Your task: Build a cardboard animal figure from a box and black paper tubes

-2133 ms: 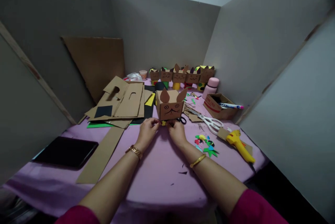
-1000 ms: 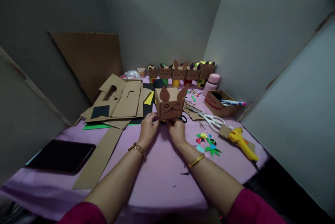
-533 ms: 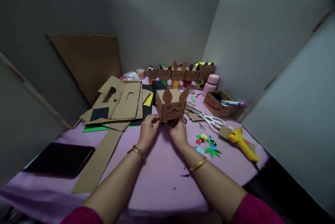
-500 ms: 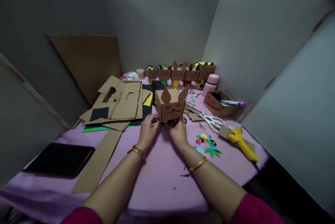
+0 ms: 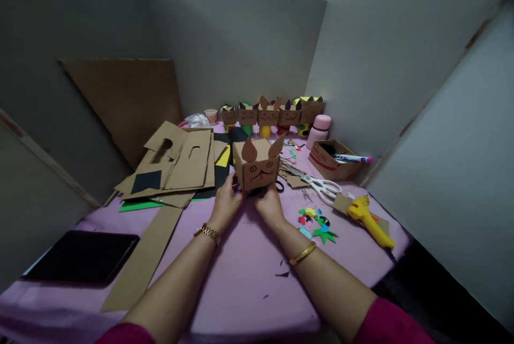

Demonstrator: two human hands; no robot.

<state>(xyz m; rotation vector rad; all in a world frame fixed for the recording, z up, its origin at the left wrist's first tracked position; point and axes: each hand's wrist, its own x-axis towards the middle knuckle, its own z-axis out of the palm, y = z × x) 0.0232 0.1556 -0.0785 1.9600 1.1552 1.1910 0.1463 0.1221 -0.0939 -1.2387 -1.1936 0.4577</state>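
Observation:
A small cardboard box with a drawn animal face (image 5: 259, 170) and two brown pointed ears stands in front of me, its face towards me. My left hand (image 5: 228, 196) closes on its lower left side. Gripping from below at the lower right is my right hand (image 5: 269, 206), its fingers partly hidden under the box. Something dark shows beneath the box, but my hands cover most of it. Just right of the box, a black ring-shaped item (image 5: 280, 186) lies on the purple tablecloth (image 5: 249, 279).
Cut cardboard (image 5: 188, 162) and a black tablet (image 5: 82, 255) lie left. Right are coloured paper cutouts (image 5: 315, 221), white scissors (image 5: 325, 188), a yellow glue gun (image 5: 371, 221) and a box of pens (image 5: 331, 162). Several animal-faced boxes (image 5: 268, 116) and a pink bottle (image 5: 320, 131) stand behind.
The view has shifted slightly, so most things sit a little further left. The box is tilted a little in my hands, and my left fingers have moved up against its side.

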